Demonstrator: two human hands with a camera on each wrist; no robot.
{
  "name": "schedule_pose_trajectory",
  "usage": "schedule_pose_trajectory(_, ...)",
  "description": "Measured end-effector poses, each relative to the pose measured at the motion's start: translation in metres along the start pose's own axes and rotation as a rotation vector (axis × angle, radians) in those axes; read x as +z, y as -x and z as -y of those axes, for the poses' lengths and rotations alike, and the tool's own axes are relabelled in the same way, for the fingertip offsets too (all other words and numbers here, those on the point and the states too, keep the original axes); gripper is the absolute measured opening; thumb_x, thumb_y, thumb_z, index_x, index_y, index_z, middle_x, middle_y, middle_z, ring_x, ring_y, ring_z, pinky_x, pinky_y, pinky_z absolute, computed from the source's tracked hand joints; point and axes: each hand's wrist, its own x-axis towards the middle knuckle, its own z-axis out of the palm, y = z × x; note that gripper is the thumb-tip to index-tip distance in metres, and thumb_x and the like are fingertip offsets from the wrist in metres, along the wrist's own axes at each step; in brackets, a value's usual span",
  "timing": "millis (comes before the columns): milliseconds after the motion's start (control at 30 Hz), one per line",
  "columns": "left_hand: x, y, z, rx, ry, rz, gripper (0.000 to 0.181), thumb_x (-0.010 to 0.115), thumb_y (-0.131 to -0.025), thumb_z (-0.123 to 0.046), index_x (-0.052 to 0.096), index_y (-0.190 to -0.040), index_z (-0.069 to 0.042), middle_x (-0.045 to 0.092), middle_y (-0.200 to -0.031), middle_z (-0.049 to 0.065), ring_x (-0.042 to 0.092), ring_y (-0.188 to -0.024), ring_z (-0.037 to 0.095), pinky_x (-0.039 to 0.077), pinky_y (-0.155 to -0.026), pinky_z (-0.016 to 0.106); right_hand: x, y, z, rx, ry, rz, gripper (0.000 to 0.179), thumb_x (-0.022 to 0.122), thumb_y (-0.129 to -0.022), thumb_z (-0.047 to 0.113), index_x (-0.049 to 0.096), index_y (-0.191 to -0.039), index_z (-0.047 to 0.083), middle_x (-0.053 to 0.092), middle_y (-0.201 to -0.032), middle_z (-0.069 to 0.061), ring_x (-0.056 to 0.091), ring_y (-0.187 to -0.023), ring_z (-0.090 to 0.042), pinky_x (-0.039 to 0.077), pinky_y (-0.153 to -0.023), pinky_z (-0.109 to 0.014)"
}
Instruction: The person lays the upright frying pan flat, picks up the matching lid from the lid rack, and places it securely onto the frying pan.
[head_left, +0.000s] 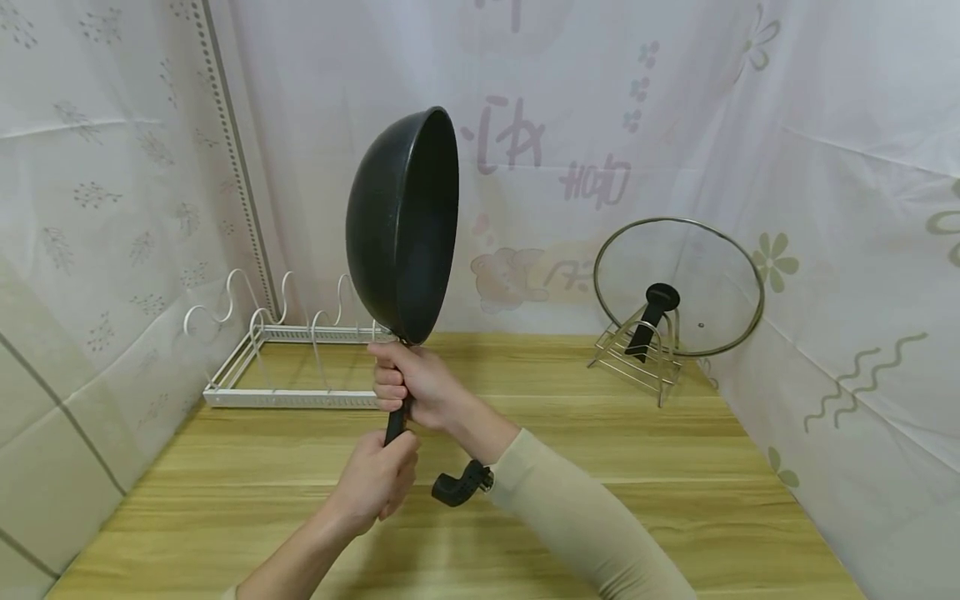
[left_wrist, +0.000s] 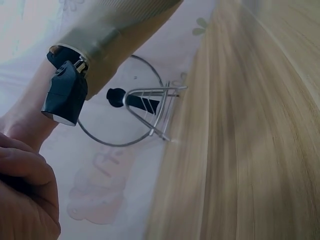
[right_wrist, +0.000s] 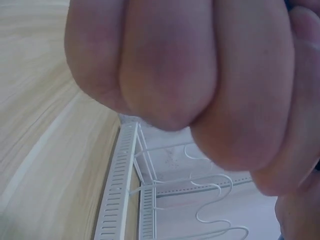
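Observation:
A black wok (head_left: 378,225) is held up on edge above the table, its hollow side turned to the right and its handle pointing down. My right hand (head_left: 423,385) grips the handle just below the bowl, fingers curled round it. Lower on the same handle (head_left: 395,423), my left hand (head_left: 375,479) holds on with its fingers wrapped. Curled fingers of the right hand (right_wrist: 200,75) fill the top of the right wrist view. In the left wrist view, part of the left hand (left_wrist: 25,195) shows at the lower left edge.
A white wire rack (head_left: 292,400) stands at the back left, partly behind the wok and right hand. At the back right, a glass lid (head_left: 712,283) with a black knob leans upright in a small metal stand (head_left: 637,362). Patterned curtains (head_left: 555,108) enclose the wooden table (head_left: 570,517).

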Motion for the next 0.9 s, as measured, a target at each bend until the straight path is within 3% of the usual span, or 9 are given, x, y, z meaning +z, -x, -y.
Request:
schedule_pose_trajectory(233, 0.001, -0.005, 0.002, 0.005, 0.04, 0.109, 0.053, 0.045, -0.106, -0.013, 0.022, -0.064, 0.009, 0.037, -0.042, -0.014, 0.032, -0.033, 0.002, 0.028, -0.036, 0.018, -0.008, 0.005, 0.002, 0.008, -0.049, -0.012, 0.051, 0.047, -0.113, 0.023, 0.033, -0.064, 0.024, 0.033, -0.056, 0.013, 0.036, -0.044, 0.001, 0.032, -0.046, -0.014)
schedule_pose_trajectory(467, 0.003, -0.011, 0.005, 0.019, 0.067, 0.182, 0.054, 0.044, -0.107, -0.013, 0.023, -0.062, 0.007, 0.038, -0.042, -0.014, 0.034, -0.033, 0.001, 0.029, -0.036, 0.018, -0.016, 0.011, 0.004, 0.007, -0.102, 0.004, 0.051, 0.044, -0.114, 0.024, 0.034, -0.065, 0.025, 0.035, -0.055, 0.014, 0.038, -0.044, 0.001, 0.033, -0.046, -0.013)
schedule_pose_trajectory(700, 0.006, -0.015, 0.006, 0.056, 0.137, 0.301, 0.055, 0.042, -0.109, -0.014, 0.022, -0.06, 0.002, 0.039, -0.042, -0.015, 0.036, -0.033, -0.001, 0.026, -0.032, 0.02, -0.022, 0.017, 0.007, 0.01, -0.146, 0.04, 0.052, 0.042, -0.115, 0.023, 0.036, -0.063, 0.024, 0.039, -0.054, 0.014, 0.043, -0.042, 0.001, 0.036, -0.047, -0.012)
schedule_pose_trajectory(900, 0.008, -0.018, 0.007, 0.036, 0.191, 0.377, 0.054, 0.039, -0.108, -0.014, 0.026, -0.056, -0.005, 0.039, -0.042, -0.015, 0.037, -0.033, -0.001, 0.022, -0.031, 0.022, -0.024, 0.022, 0.008, 0.019, -0.166, 0.031, 0.051, 0.041, -0.115, 0.023, 0.036, -0.064, 0.024, 0.038, -0.054, 0.014, 0.042, -0.043, 0.001, 0.036, -0.047, -0.012)
